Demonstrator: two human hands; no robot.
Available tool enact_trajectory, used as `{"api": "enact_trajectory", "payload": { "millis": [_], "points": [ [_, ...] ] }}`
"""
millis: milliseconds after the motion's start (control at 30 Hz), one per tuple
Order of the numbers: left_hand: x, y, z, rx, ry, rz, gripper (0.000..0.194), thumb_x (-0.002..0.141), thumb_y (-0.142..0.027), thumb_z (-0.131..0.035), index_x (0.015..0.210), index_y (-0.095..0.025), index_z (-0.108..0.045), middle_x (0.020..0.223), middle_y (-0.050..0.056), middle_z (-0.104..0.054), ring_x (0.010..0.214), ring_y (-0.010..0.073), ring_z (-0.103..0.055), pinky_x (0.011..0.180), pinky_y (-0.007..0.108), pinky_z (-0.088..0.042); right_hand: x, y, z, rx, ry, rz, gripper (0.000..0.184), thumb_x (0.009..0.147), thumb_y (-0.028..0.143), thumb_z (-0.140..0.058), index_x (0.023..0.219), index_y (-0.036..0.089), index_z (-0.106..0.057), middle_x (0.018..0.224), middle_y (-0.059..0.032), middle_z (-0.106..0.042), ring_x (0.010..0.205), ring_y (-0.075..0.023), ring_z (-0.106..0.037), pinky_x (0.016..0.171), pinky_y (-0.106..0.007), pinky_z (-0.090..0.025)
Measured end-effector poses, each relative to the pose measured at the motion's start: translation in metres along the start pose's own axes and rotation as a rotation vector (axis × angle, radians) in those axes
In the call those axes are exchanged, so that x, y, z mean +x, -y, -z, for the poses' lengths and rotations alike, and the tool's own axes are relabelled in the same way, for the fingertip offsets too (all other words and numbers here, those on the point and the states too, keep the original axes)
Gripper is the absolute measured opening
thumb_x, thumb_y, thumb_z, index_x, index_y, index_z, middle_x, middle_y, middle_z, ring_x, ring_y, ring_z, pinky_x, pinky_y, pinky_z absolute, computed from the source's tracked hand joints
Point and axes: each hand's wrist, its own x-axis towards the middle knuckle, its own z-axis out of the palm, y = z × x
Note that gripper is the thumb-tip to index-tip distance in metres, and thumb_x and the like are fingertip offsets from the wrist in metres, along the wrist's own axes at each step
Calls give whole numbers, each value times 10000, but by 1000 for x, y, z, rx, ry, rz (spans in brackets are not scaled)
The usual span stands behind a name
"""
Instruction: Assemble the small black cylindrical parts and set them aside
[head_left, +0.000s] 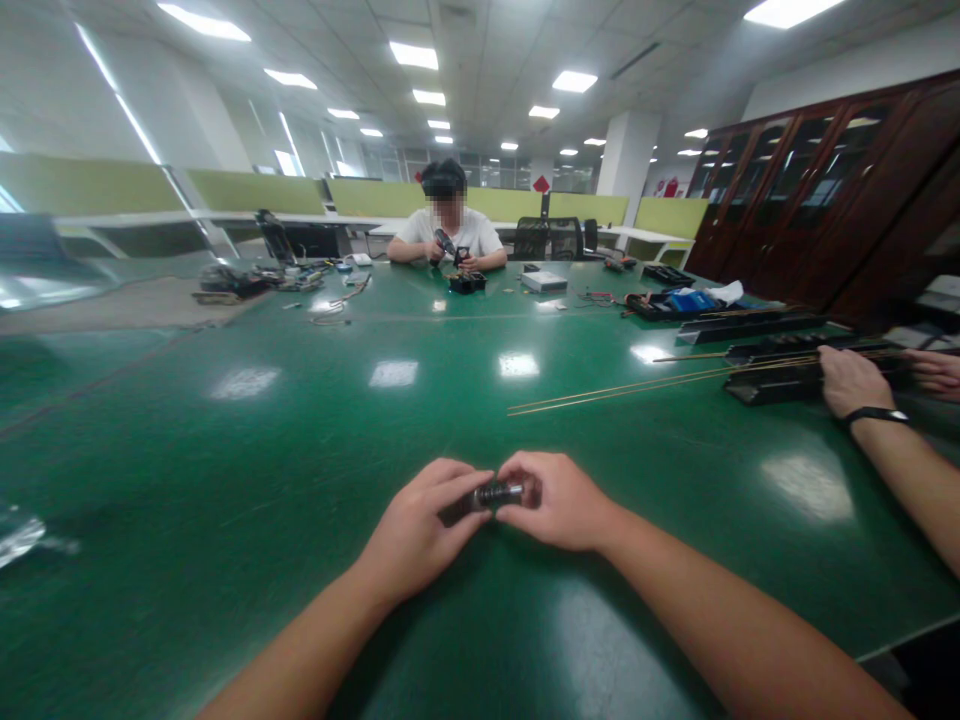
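Observation:
Between my two hands, just above the green tabletop (pixel 315 450), is a small dark ribbed metal cylinder (pixel 495 495). Its ribs look like coils or threads, and its right end is shiny; its exact kind I cannot make out. My left hand (pixel 424 515) grips the dark left end between thumb and fingers, which partly cover it. My right hand (pixel 559 500) is curled round the shiny right end, with thumb and fingertips close about it. The cylinder lies roughly level, pointing left to right.
At right, a co-worker's hand (pixel 855 380) rests by black channel-shaped parts (pixel 776 385); thin brass-coloured rods (pixel 622 390) jut from there. Across the table another person (pixel 480 235) holds a tool above a black part (pixel 466 284). A white box (pixel 544 283) and electronics (pixel 236 278) stand farther off.

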Motion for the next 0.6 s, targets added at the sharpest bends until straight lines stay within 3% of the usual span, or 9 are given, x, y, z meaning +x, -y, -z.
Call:
{"api": "enact_trajectory", "payload": {
  "millis": [233,433,600],
  "points": [
    [-1,-1,-1,-11,-40,39,357,836,-243,-690,1182,-271,-606,1070,6,-667,961,168,-632,865,288,-503,1,0,0,-37,3,22,222,750,205,-705,967,206,-657,780,9,-661,629,-131,-587,599,-234,-435],
    [1,-4,1,-44,-29,5,192,855,-239,-671,1046,-251,-653,1010,4,-677,925,155,-630,838,270,-498,1,0,0,-57,4,57,210,760,202,-697,967,198,-662,822,0,-670,684,-140,-595,628,-237,-439],
    [2,-5,2,-57,-14,-15,195,873,-256,-662,1067,-251,-671,1030,22,-677,941,160,-626,846,273,-503,2,2,1,-73,15,67,196,779,206,-685,973,194,-667,845,-8,-676,724,-149,-604,665,-245,-450]
  ]
}}
